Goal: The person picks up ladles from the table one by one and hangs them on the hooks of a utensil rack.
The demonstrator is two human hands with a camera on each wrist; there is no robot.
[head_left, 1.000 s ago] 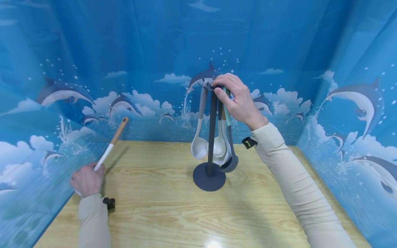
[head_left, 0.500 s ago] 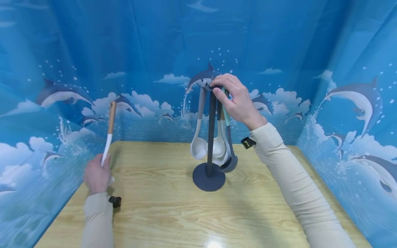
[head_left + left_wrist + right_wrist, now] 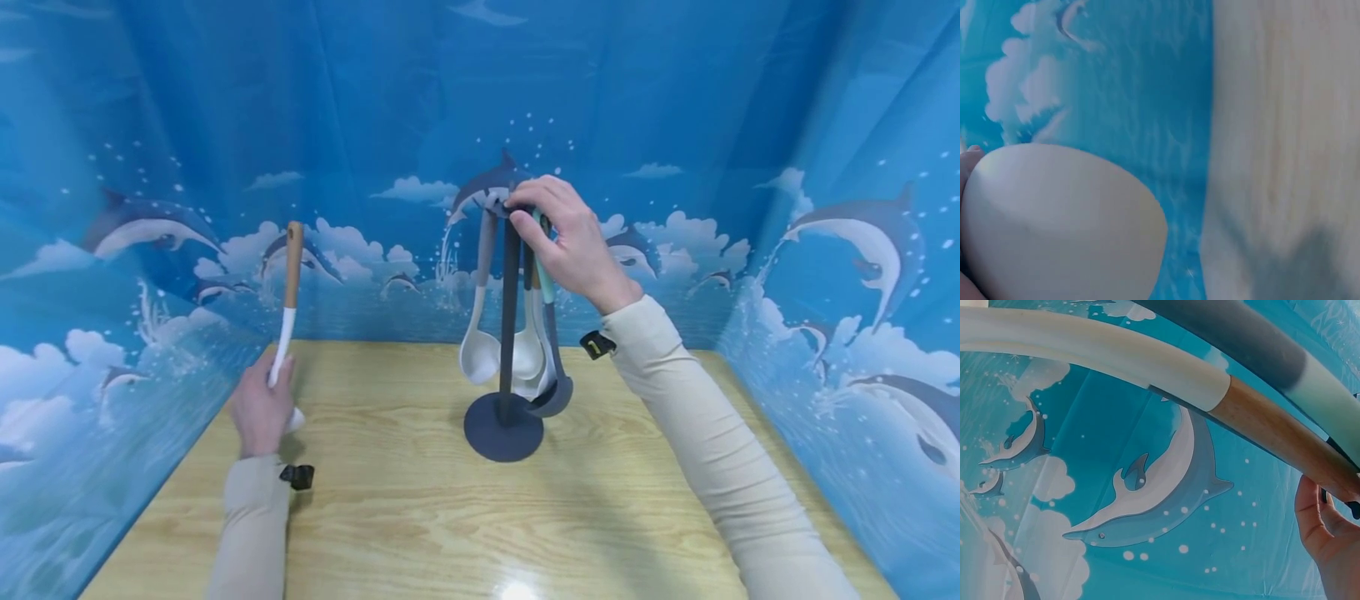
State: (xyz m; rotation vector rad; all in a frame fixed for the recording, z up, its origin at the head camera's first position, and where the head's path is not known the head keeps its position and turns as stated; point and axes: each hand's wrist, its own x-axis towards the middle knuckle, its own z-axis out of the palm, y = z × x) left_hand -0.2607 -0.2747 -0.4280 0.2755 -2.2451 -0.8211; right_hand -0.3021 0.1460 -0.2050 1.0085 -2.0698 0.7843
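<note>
My left hand [image 3: 262,408] grips a white kitchen utensil [image 3: 282,346] by its white shaft, its wooden handle end pointing up. In the left wrist view the broad rounded white head of this utensil [image 3: 1066,225] fills the lower left; its exact kind is unclear. My right hand [image 3: 566,237] holds the top of a dark utensil stand [image 3: 504,429]. From the stand hang a white ladle with a grey handle [image 3: 480,354], a dark grey ladle with a mint handle [image 3: 555,396], and white utensils between them, partly hidden by the pole. The right wrist view shows a wooden handle [image 3: 1279,428] near the fingers.
The stand's round base rests on a wood-grain table [image 3: 405,517]. Blue curtains with dolphins [image 3: 390,100] enclose the back and both sides, and the left one lies close to the left hand.
My left hand has moved right and away from me with the white utensil, whose handle has swung more upright. The right hand stays on the stand's top.
</note>
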